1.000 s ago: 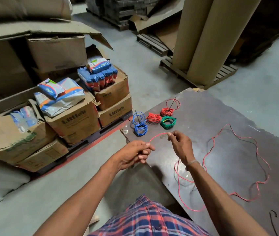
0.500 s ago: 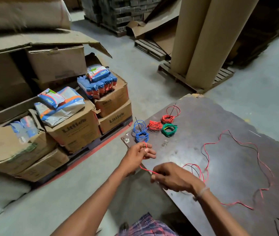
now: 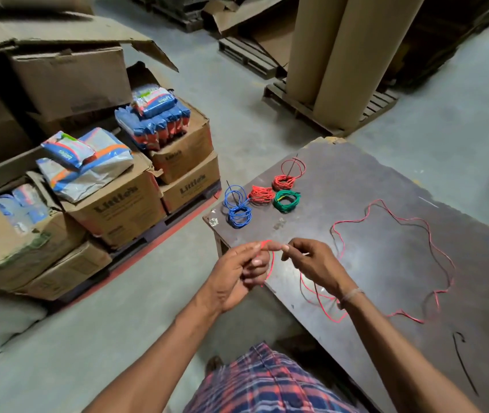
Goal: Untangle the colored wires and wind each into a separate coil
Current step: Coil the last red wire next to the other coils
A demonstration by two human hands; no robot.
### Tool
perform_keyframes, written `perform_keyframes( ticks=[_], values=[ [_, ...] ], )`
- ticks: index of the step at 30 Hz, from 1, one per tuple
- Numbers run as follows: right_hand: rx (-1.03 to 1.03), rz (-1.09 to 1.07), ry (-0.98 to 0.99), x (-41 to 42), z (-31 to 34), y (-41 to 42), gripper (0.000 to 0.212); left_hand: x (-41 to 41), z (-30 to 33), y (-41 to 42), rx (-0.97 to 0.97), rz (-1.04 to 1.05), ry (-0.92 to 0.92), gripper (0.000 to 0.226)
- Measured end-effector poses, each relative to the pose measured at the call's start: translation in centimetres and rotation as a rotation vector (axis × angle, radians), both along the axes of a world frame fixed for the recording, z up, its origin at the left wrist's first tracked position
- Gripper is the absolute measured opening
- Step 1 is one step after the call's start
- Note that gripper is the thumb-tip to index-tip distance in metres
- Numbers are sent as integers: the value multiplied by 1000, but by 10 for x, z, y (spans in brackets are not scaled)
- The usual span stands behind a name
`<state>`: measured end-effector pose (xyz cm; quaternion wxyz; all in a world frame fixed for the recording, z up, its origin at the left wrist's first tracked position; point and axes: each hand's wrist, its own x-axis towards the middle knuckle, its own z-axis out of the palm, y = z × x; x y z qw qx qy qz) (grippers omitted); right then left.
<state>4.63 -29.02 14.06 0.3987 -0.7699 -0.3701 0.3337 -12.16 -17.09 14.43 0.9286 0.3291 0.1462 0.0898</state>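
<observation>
A long loose red wire (image 3: 442,257) sprawls in wavy loops over the dark table (image 3: 386,180). Its near end is looped around the fingers of my left hand (image 3: 237,275), which is closed on it at the table's left edge. My right hand (image 3: 311,260) pinches the same wire just to the right, fingertips almost touching the left hand. Finished coils lie at the table's far left corner: a blue coil (image 3: 238,214), two red coils (image 3: 261,194) (image 3: 285,181) and a green coil (image 3: 286,201).
A short black wire (image 3: 463,362) lies near the table's right front. Cardboard boxes (image 3: 118,201) with packets on top stand on a pallet to the left. Tall cardboard rolls (image 3: 341,55) stand on a pallet behind the table. Grey concrete floor surrounds it.
My right hand rose from below the left hand back up beside it, bringing the red wire around the left fingers. The loose wire on the table shifted slightly.
</observation>
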Motion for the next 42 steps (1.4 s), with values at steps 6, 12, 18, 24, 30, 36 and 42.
perform_keyframes(
  ticks=[6,12,18,24,30,36,42],
  values=[
    [-262,218,209,-61,0,-6,32,8,-4,9,-72,244,9,31],
    [-225,503,-114,-62,25,-21,20,9,-23,19,698,96,311,26],
    [-7,286,40,-11,57,-24,18,-4,-26,4,777,-167,295,25],
    [88,57,-93,32,30,-16,18,5,-8,-17,372,-121,179,37],
    [-116,51,49,19,-7,-16,34,33,14,-13,-6,36,28,42],
    [-282,329,196,-10,5,-26,35,64,12,0,101,238,84,24],
    [-146,494,-261,27,38,-29,13,69,-7,-2,978,-83,292,17]
  ],
)
